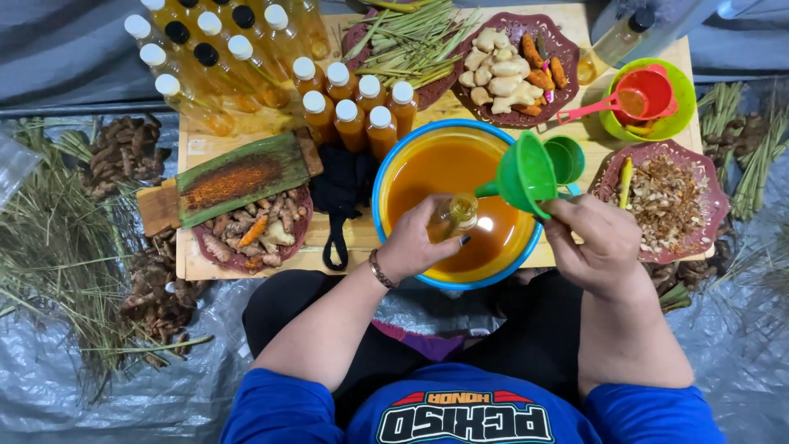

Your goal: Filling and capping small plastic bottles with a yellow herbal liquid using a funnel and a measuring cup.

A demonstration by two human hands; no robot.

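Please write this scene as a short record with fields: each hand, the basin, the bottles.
left hand: holds a small open bottle above the basin
right hand: holds a green funnel near the bottle mouth
basin: blue rim, filled with orange liquid
filled bottles: white caps, standing behind the basin
board: wooden, under everything

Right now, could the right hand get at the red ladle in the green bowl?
Probably not freely: the right hand is holding the green funnel. The red ladle lies uncovered in the green bowl, with nothing between them.
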